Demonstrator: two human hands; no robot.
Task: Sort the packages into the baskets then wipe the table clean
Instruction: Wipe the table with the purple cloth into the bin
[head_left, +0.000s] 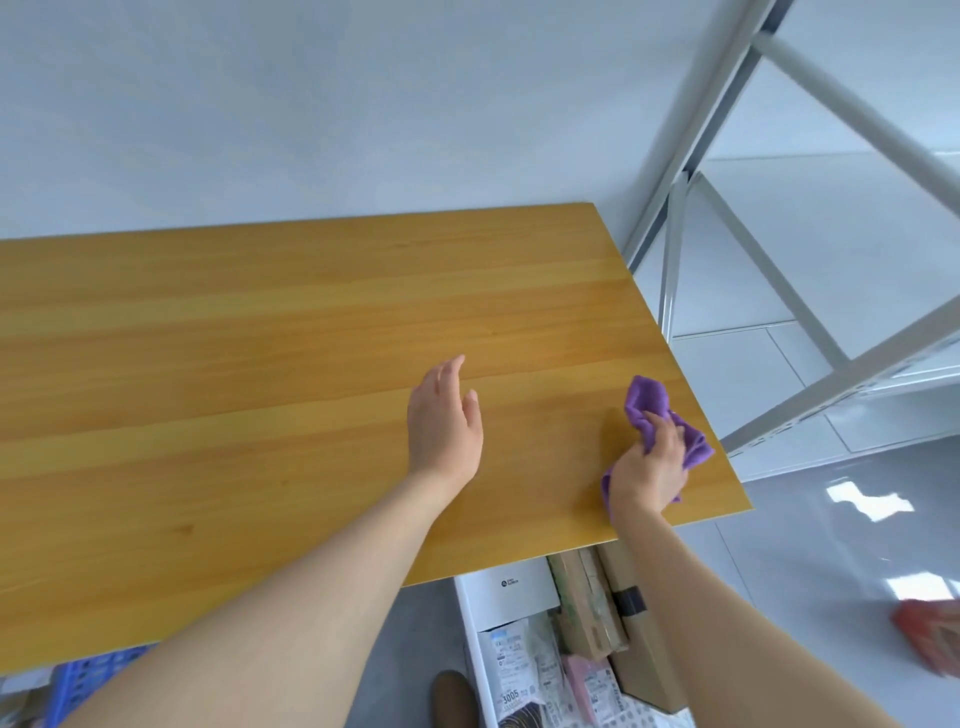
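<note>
A wooden table (260, 338) fills the middle of the view. My right hand (649, 462) grips a crumpled purple cloth (649, 397) and presses it on the table near the right edge. My left hand (441, 415) hovers over the table's middle with fingers straight and relaxed, holding nothing. Below the table's near edge stands a white basket (470, 623) with several packages (587, 660) inside: cardboard boxes and labelled bags. A blue basket (78, 680) shows at the lower left, mostly hidden by my left arm.
A grey metal shelf frame (779, 234) stands to the right of the table. A white wall runs behind the table. A red, blurred object (930, 639) lies on the glossy floor at the right. A brown shoe (452, 699) shows beside the white basket.
</note>
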